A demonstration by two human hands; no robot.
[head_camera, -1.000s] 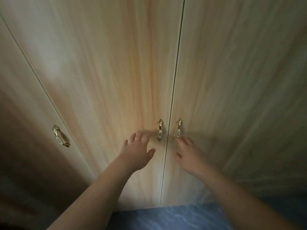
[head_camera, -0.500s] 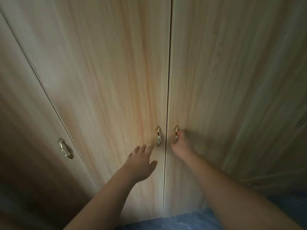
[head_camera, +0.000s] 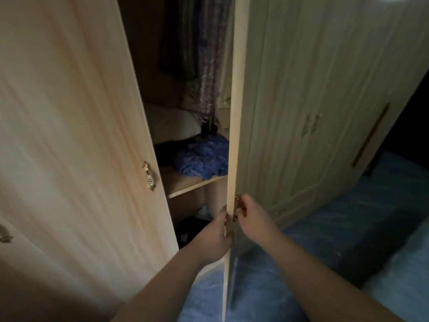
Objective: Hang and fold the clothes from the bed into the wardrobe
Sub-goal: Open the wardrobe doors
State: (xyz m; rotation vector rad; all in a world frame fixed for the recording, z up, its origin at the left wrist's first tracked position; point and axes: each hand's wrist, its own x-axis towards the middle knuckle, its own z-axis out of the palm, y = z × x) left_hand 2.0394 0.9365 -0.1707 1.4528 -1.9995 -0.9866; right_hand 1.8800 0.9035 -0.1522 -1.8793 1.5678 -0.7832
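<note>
The light wooden wardrobe stands partly opened. Its right door point(head_camera: 234, 112) is swung out toward me, seen edge-on. My right hand point(head_camera: 251, 218) grips that door's brass handle point(head_camera: 237, 205). My left hand point(head_camera: 214, 240) holds the door's edge just below, fingers wrapped round it. The left door point(head_camera: 69, 135) stays closed, its brass handle point(head_camera: 149, 176) untouched. Inside hang dark and purple clothes point(head_camera: 204, 54). A crumpled blue garment point(head_camera: 204, 159) lies on the shelf point(head_camera: 192, 184), with a pale bundle point(head_camera: 171, 124) behind it.
A bed with a blue cover point(head_camera: 348, 228) lies to the right, close behind the open door. The door's glossy face mirrors other cupboard doors point(head_camera: 313, 112). Dark items sit in the compartment below the shelf point(head_camera: 192, 228). Another door handle point(head_camera: 4, 235) shows at far left.
The right door, closed before, has swung open toward me, pulled by my right hand on its handle. My left hand moved from the left door onto the open door's edge.
</note>
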